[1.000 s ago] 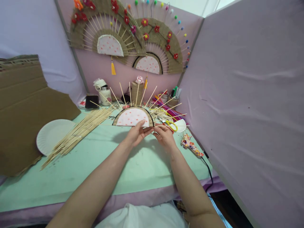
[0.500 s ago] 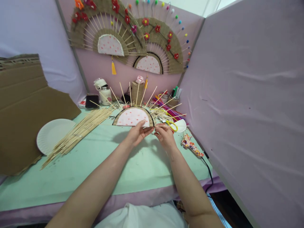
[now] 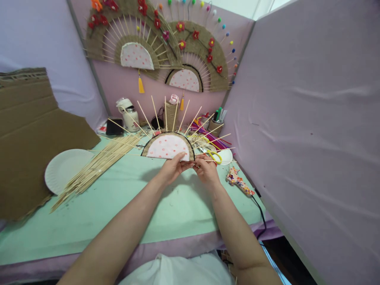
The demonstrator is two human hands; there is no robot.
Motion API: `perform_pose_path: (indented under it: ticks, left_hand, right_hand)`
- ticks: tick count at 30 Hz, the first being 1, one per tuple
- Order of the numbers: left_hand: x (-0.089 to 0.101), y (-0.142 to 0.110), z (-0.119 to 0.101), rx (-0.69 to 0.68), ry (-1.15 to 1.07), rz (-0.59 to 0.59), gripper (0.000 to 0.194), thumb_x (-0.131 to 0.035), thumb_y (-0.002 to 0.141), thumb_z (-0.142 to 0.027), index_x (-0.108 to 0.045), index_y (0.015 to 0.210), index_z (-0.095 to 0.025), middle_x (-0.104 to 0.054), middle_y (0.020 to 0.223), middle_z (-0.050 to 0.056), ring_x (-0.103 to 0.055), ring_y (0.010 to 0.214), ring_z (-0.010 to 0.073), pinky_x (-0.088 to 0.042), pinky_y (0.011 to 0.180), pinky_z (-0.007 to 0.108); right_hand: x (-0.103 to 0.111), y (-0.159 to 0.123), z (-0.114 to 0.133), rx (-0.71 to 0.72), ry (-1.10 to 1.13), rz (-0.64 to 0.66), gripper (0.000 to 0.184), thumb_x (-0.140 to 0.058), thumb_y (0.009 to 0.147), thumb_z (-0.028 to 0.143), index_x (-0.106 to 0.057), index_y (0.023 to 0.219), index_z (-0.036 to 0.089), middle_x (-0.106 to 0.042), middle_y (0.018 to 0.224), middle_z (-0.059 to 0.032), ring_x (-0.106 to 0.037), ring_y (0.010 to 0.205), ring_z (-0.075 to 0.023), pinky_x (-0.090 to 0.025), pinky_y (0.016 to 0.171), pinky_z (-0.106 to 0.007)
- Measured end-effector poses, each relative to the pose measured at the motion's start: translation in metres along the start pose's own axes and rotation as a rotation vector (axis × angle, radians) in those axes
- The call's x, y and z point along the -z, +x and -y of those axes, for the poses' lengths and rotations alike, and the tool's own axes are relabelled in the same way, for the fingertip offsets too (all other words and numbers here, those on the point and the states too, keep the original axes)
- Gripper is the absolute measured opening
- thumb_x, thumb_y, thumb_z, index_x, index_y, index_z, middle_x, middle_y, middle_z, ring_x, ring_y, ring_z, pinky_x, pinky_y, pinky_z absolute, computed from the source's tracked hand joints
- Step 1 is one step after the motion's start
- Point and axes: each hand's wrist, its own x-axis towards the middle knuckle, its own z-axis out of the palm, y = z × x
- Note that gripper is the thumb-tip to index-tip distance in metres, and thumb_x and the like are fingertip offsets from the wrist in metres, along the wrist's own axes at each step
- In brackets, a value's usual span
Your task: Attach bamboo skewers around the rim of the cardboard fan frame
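Observation:
A half-round fan base (image 3: pixel 168 146), white with pink dots inside a brown and black border, is held up over the table. Thin wooden sticks fan out from its curved edge. My left hand (image 3: pixel 175 167) grips its lower edge right of the middle, thumb on the front face. At the lower right corner, the fingers of my right hand (image 3: pixel 206 168) are closed in a pinch near the lowest right stick. Whether they hold the stick or the base's corner is hard to make out.
A bundle of wooden sticks (image 3: pixel 97 166) overlaps a white paper plate (image 3: pixel 61 168) beside torn cardboard (image 3: pixel 32 146). Yellow-handled scissors (image 3: pixel 216 157) and a corded patterned glue gun (image 3: pixel 240 181) lie at the right. Finished fans (image 3: pixel 204 55) hang on the back panel.
The fan base has turned slightly clockwise, its sticks shifting to the right. My right hand's fingers have drawn in closer at the corner.

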Motion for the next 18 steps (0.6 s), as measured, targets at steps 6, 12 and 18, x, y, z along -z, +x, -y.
perform_pose_path:
  ticks: [6,12,18]
  left_hand:
    - [0.0,0.0,-0.01,0.014,-0.055,-0.039,0.018,-0.053,0.082,-0.022,-0.063,0.091,-0.01,-0.071,0.085,0.012,-0.068,0.079,0.0171,-0.054,0.082,0.03]
    - [0.004,0.001,-0.018,0.066,-0.153,-0.069,0.019,-0.052,0.082,-0.023,-0.062,0.092,-0.01,-0.071,0.082,0.011,-0.067,0.076,0.0154,-0.054,0.079,0.027]
    - [0.007,0.0,-0.022,0.174,-0.199,-0.006,0.027,-0.046,0.086,-0.027,-0.063,0.092,-0.007,-0.071,0.08,0.013,-0.067,0.075,0.0163,-0.054,0.075,0.025]
  right_hand:
    - [-0.003,-0.005,0.006,-0.047,0.004,0.088,0.025,-0.072,0.06,0.033,-0.066,0.08,0.019,-0.061,0.067,0.0,-0.05,0.058,-0.0104,-0.042,0.056,-0.026]
    - [-0.002,-0.005,0.01,0.045,-0.028,0.013,0.018,-0.064,0.063,0.028,-0.06,0.08,0.023,-0.061,0.076,-0.0003,-0.054,0.064,-0.0122,-0.044,0.059,-0.027]
    - [0.003,-0.001,0.004,0.255,-0.249,-0.057,0.031,-0.068,0.064,0.027,-0.061,0.095,0.025,-0.062,0.106,-0.0026,-0.055,0.102,-0.0185,-0.042,0.086,-0.033]
